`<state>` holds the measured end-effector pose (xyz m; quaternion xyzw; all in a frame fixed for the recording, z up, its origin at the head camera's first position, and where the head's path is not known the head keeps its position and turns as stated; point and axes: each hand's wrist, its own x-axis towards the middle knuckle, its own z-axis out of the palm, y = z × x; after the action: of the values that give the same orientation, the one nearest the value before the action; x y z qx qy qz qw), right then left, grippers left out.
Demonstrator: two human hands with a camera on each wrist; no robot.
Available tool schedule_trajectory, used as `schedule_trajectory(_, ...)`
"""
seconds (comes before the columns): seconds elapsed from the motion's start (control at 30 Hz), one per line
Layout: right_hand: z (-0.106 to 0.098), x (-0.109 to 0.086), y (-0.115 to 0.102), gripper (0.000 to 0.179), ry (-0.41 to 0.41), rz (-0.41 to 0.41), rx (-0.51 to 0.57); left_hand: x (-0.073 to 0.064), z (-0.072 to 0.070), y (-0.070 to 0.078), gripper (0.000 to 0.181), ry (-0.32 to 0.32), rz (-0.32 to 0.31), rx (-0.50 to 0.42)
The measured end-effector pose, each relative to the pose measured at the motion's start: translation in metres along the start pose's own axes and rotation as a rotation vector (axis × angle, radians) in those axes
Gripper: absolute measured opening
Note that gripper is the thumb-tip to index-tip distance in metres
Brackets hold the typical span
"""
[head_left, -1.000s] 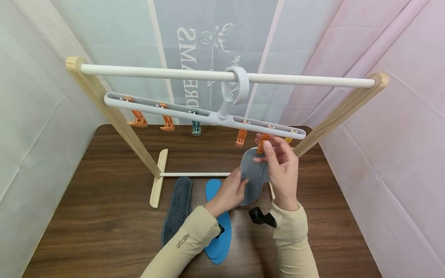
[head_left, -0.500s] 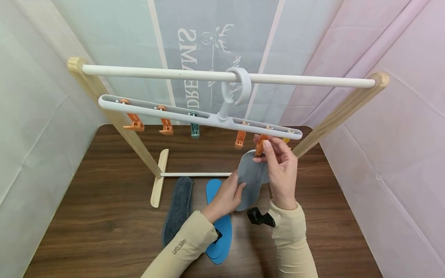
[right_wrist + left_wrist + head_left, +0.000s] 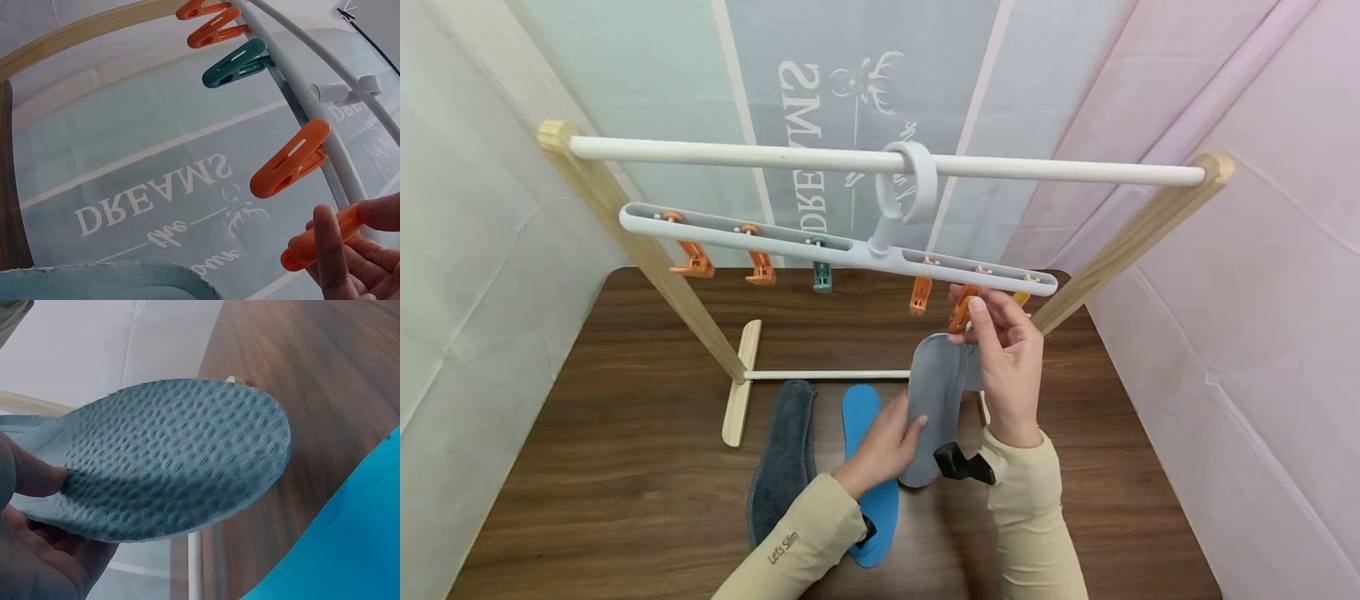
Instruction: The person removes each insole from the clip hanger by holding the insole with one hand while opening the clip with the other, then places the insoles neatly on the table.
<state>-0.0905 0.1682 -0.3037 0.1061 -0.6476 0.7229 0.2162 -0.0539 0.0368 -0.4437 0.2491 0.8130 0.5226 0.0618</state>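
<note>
My left hand (image 3: 887, 437) holds a grey insole (image 3: 936, 400) by its edge, thumb on top. In the left wrist view the insole's dimpled heel (image 3: 187, 450) points away from the thumb. My right hand (image 3: 1011, 362) pinches an orange clip (image 3: 964, 310) on the white hanger (image 3: 775, 240). In the right wrist view, the top edge of the grey insole (image 3: 112, 281) stands apart from the pinched orange clip (image 3: 306, 247). Behind the right hand, part of another grey piece (image 3: 973, 371) shows, mostly hidden near a yellow clip (image 3: 1021, 298).
The hanger hooks over the white rail (image 3: 737, 155) of a wooden-sided rack (image 3: 647, 258). Several more clips, orange (image 3: 920, 296) and green (image 3: 822, 275), hang from it. Dark grey fleecy insoles (image 3: 782, 467) and blue insoles (image 3: 861, 408) lie on the brown table (image 3: 625, 433).
The grey insole has moved down from the orange clip, its top edge now below the clip's tip. The left hand has lowered with it; the right hand stays at the clip.
</note>
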Motion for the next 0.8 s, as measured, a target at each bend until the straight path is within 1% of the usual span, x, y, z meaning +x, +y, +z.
schedule_trajectory(0.13, 0.000, 0.000, 0.002, 0.027, -0.031, 0.009, 0.007, -0.003, 0.004, -0.003, 0.053, -0.017, -0.032, -0.055)
schedule_trajectory(0.27, -0.001, -0.001, 0.004, 0.032, -0.067, 0.004, 0.001, -0.005, 0.008, -0.007, 0.051, 0.002, -0.094, -0.123)
schedule_trajectory(0.37, -0.002, -0.002, 0.006, 0.033, -0.078, -0.011, -0.009, -0.008, 0.011, -0.010, 0.046, 0.019, -0.143, -0.149)
schedule_trajectory(0.43, -0.003, -0.004, 0.006, 0.033, -0.080, -0.021, -0.014, -0.009, 0.013, -0.013, 0.046, 0.024, -0.163, -0.156)
schedule_trajectory(0.63, -0.005, -0.007, 0.008, 0.034, -0.073, -0.027, 0.026, -0.014, 0.022, -0.017, 0.040, 0.002, -0.216, -0.195)
schedule_trajectory(0.8, -0.005, -0.011, 0.010, 0.035, -0.069, -0.022, 0.035, -0.016, 0.029, -0.021, 0.036, -0.028, -0.272, -0.261)
